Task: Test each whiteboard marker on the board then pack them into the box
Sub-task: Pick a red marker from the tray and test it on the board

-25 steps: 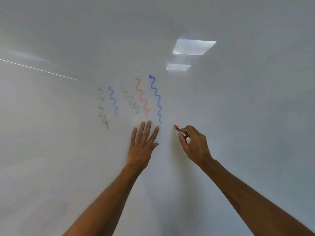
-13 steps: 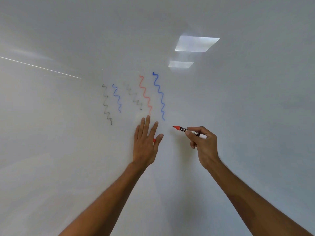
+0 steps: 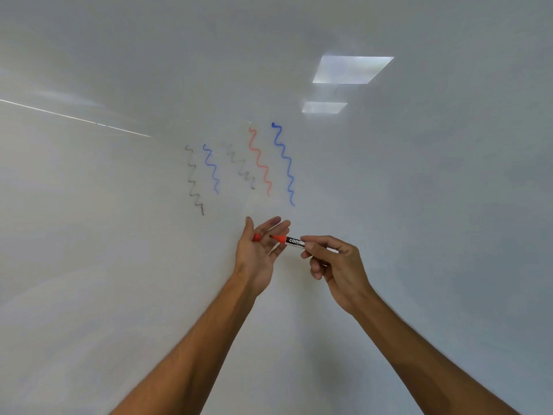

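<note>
My right hand (image 3: 335, 262) pinches an uncapped red whiteboard marker (image 3: 288, 240) by its barrel, level, with the tip pointing left. The tip sits just in front of the palm of my left hand (image 3: 257, 253). That hand is off the board, turned palm to the right, and holds the red cap (image 3: 256, 237) by the thumb. The whiteboard (image 3: 419, 205) fills the view. Above my hands it carries several wavy test lines: black (image 3: 193, 181), blue (image 3: 211, 169), faint grey (image 3: 241, 166), red (image 3: 259, 163) and blue (image 3: 285, 166). No box is in view.
Two ceiling lights reflect in the whiteboard at the upper right (image 3: 351, 69). A thin bright streak (image 3: 74, 118) runs across the board's left side. Bare board surrounds the lines on every side.
My left hand lifted off the board and turned its palm to the right, showing the red cap. My right hand drew the marker off the board and swung its tip left toward that palm.
</note>
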`<move>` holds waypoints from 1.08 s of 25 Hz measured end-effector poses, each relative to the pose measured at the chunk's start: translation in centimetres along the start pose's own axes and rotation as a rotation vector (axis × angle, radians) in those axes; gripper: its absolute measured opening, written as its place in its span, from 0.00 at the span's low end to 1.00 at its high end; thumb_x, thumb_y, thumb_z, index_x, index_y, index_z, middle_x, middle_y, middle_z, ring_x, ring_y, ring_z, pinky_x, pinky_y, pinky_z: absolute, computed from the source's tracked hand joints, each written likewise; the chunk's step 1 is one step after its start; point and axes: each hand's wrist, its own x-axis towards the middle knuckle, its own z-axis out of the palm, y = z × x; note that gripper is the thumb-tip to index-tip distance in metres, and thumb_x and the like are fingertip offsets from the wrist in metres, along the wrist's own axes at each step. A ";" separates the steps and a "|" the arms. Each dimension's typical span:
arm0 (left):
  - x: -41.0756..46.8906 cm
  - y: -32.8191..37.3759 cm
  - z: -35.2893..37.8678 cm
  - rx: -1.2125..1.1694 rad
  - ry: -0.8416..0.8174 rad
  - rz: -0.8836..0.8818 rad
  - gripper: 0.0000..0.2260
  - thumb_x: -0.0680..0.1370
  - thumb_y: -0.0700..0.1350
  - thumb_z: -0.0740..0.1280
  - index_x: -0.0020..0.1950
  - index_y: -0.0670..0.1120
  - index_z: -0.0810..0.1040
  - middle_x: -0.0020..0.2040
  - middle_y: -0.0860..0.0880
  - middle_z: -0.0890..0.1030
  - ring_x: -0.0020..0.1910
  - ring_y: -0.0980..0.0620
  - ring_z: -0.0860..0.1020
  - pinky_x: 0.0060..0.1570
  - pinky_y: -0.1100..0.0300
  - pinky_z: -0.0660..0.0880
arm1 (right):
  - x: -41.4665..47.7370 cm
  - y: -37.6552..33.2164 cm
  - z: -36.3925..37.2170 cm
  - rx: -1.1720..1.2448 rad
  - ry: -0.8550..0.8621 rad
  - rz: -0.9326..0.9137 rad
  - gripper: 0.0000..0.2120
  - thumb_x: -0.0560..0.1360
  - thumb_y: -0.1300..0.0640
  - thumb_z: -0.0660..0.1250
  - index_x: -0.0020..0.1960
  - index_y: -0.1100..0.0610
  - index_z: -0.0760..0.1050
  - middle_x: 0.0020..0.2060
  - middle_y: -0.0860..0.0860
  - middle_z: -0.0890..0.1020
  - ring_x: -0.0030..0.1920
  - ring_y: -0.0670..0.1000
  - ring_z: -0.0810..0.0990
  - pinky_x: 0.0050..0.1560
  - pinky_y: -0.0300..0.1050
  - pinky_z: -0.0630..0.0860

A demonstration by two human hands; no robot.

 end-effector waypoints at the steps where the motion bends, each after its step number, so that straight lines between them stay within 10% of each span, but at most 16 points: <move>1: -0.1 0.1 0.1 -0.012 -0.027 -0.019 0.29 0.84 0.61 0.50 0.66 0.41 0.77 0.61 0.42 0.83 0.66 0.46 0.78 0.71 0.49 0.68 | -0.1 0.1 0.2 -0.005 -0.009 0.002 0.08 0.76 0.65 0.70 0.54 0.63 0.84 0.39 0.64 0.82 0.29 0.54 0.71 0.30 0.45 0.69; 15: -2.1 0.3 1.4 0.132 -0.138 -0.071 0.26 0.85 0.59 0.52 0.68 0.42 0.76 0.62 0.42 0.82 0.64 0.44 0.79 0.69 0.44 0.70 | -1.0 -0.2 1.2 -0.035 -0.031 -0.032 0.08 0.76 0.65 0.70 0.54 0.62 0.84 0.38 0.64 0.80 0.29 0.54 0.71 0.30 0.45 0.70; 27: -2.8 -1.1 3.2 0.275 0.110 -0.046 0.26 0.85 0.54 0.48 0.55 0.39 0.80 0.49 0.41 0.85 0.49 0.42 0.84 0.54 0.46 0.79 | -2.1 0.2 -0.1 -0.035 0.022 0.007 0.08 0.77 0.66 0.69 0.54 0.62 0.83 0.40 0.66 0.79 0.29 0.53 0.71 0.30 0.44 0.70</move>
